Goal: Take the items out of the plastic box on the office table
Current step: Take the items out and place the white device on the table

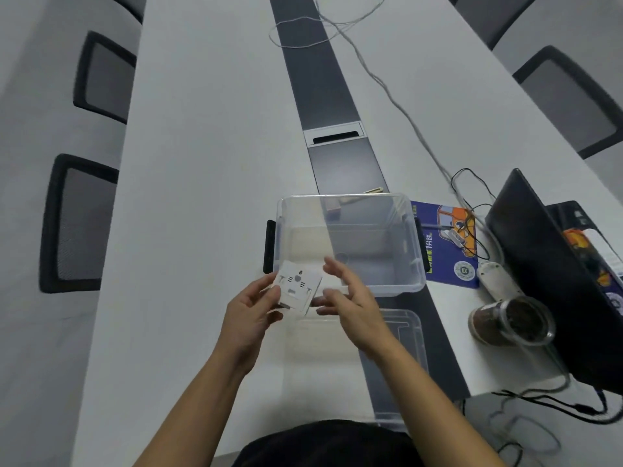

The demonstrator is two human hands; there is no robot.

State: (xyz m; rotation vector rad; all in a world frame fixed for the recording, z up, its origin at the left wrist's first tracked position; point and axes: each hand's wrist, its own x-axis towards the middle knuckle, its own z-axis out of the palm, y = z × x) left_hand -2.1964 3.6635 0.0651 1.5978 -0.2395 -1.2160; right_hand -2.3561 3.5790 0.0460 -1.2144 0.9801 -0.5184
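A clear plastic box (413, 230) with black side latches stands on the white office table (202, 163), with nothing visible inside. Just in front of its near left corner, my left hand (251, 311) grips a flat white socket-like plate (296, 286) by its left edge, holding it above the table. My right hand (350, 305) hovers beside the plate's right edge with fingers spread, holding nothing. The box's clear lid (401, 332) lies flat on the table under my right forearm.
A blue printed booklet (448, 244), a white device (495, 278), a glass jar of dark contents (512, 320) and a black laptop (546, 264) crowd the right side. Cables (397, 102) trail across the table. Chairs (77, 224) line the left edge.
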